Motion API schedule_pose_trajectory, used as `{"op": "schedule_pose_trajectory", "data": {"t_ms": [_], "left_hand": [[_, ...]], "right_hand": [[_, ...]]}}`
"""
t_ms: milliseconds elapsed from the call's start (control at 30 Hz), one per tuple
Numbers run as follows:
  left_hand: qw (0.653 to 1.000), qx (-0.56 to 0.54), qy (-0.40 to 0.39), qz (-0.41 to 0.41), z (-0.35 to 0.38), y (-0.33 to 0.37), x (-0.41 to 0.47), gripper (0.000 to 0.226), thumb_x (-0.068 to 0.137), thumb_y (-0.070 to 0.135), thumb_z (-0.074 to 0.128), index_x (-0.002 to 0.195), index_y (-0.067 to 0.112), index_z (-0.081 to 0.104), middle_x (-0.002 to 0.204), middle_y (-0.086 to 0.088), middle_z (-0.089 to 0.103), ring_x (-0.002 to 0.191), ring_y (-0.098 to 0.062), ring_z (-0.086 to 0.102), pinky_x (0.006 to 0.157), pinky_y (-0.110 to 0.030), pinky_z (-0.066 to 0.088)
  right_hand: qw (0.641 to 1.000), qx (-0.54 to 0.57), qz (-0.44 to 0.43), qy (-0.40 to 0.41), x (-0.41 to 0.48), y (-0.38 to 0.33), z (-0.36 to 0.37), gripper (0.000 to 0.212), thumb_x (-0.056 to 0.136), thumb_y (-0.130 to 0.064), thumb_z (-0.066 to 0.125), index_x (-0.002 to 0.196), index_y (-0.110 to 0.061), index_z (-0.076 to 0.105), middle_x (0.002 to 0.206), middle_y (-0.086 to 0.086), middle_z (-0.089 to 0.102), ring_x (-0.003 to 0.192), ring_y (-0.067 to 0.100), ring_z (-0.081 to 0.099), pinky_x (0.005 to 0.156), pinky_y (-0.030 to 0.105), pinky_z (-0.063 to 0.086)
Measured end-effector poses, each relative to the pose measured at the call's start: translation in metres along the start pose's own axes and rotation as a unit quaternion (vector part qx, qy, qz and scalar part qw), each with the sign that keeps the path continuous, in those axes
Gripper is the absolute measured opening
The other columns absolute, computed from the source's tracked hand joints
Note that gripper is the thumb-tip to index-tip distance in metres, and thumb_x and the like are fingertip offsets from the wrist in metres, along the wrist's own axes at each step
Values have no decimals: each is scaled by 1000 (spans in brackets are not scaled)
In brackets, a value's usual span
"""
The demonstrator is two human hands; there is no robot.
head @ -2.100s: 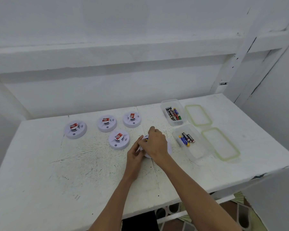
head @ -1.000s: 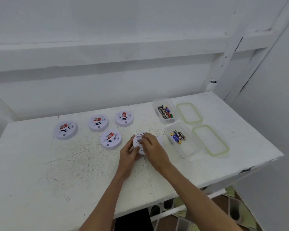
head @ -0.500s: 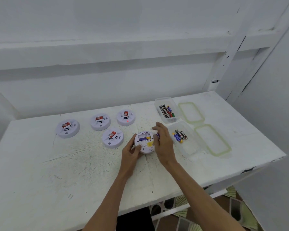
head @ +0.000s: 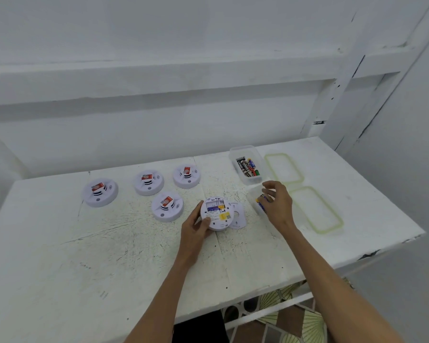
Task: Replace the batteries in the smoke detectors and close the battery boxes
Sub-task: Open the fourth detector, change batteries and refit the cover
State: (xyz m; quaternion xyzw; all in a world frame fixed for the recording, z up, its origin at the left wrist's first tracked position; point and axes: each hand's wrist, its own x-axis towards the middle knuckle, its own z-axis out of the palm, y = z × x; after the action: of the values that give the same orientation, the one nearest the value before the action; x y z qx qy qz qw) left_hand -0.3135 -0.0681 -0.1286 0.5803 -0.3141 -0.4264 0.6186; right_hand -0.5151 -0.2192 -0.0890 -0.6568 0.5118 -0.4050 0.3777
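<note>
Step in hand, as judged: cell swap on the upturned detector, at the bench's front middle. It is gripped at its left rim by the left hand, with fingers and thumb curled round the edge, base up and bay exposed. One blue-and-yellow cell is seen in the bay. The slot above it looks empty, but that is not certain at this size. The cover plate lies flat, touching the detector's right side.

The right hand is held over the near box, fingers curled down at the batteries inside. Whether a cell is pinched cannot be told.

To be done well:
- One cell taken at a time.
- Polarity checked against the bay marks before seating.
- Detector pinned by the left hand so it is not spun.
- Boxes not mixed. The far box holds a bigger pile, and which box holds spent cells cannot be told.

Four other detectors sit face up to the left, each with a red tag on top. The far lid and near lid lie off to the right of the boxes, so box closing is not yet done.

Bench: white painted boards, scuffed and scratched. A white wall with a beam is seen behind, and patterned floor under the front edge.
</note>
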Motion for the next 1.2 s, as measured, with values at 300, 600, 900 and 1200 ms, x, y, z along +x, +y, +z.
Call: {"op": "schedule_pose_trajectory", "data": {"t_ms": [300,600,900,1200], "left_hand": [[1000,-12,-5,0,0,-1,1,52,104,6,58,154,18,48,142,3,65,123,-19,68,92,-41,62],[1000,-13,-5,6,1,2,0,52,103,7,59,153,19,49,141,1,65,120,-17,69,88,-34,61],[1000,-13,-1,10,0,2,0,50,103,5,58,151,18,51,138,2,68,119,-18,70,88,-33,61],[1000,-16,-8,9,-2,1,1,52,103,3,56,152,20,50,141,1,65,120,-18,69,90,-35,61]], "right_hand": [[995,-88,-40,-2,1,-4,3,21,92,-5,58,104,-20,65,112,-2,60,107,12,61,85,34,56],[977,-155,-127,-69,-23,-45,49,9,91,-18,64,92,-15,72,77,-5,69,64,5,61,64,23,53],[988,-109,25,-102,-39,-46,65,19,91,-18,63,82,-10,78,69,1,74,60,10,69,62,23,57],[979,36,184,-76,-42,-60,70,19,90,-8,65,74,-5,75,68,11,74,53,17,66,56,27,59]]}}
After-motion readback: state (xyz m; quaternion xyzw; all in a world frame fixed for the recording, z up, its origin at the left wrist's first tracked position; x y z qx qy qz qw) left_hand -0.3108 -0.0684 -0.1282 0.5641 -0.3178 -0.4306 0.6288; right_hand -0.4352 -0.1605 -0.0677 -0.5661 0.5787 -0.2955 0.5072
